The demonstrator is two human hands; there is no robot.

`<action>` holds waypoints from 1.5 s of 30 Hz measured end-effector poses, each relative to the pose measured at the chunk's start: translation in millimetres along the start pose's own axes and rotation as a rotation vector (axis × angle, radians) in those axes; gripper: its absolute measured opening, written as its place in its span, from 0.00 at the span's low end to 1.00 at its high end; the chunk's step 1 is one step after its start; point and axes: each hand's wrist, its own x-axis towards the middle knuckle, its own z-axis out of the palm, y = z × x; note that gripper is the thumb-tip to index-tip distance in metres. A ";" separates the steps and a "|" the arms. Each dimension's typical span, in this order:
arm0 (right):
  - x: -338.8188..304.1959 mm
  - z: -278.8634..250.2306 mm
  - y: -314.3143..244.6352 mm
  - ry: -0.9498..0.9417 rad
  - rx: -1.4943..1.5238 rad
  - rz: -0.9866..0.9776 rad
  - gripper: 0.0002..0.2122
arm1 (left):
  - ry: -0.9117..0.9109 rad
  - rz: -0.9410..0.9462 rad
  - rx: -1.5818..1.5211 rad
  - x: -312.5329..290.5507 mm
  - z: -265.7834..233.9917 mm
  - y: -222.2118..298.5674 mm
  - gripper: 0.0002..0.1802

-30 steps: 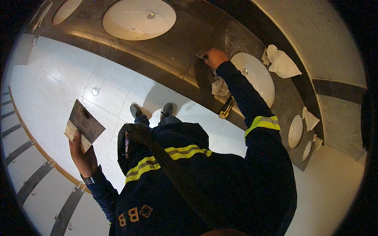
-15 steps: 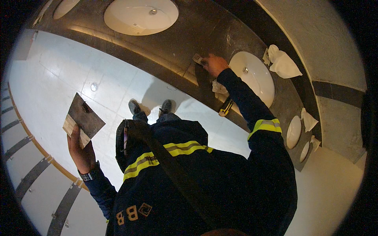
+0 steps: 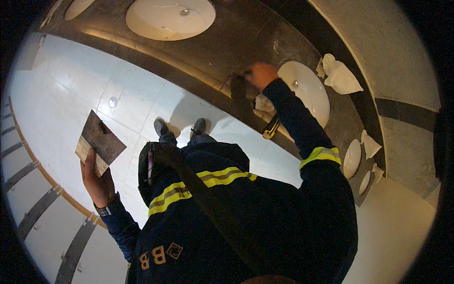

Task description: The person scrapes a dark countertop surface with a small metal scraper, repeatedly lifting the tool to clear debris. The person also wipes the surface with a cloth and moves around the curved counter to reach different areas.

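Slightly shifted since the earlier frame, the right hand (image 3: 261,76) blurs at the table (image 3: 227,52), fingers curled; I cannot tell what it grips. Well left of it, the left hand (image 3: 97,179) grasps a dark plate (image 3: 105,142) by its pale strip (image 3: 82,147), probably keeping the dark smear (image 3: 102,127) untouched. Crumpled paper (image 3: 264,103) and 1 cutter (image 3: 271,128) lie bodyward of the right hand, perhaps for easy reach.

Gripping dark flat plate (image 3: 108,138) in left hand (image 3: 98,174); holding blurred right hand (image 3: 263,76) over tabletop (image 3: 236,38), beside white oval sink (image 3: 312,90).
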 end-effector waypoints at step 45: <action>-8.2 23.2 -61.0 0.121 0.068 -0.058 0.12 | -0.072 -0.038 -0.173 -1.3 3.3 -5.2 0.19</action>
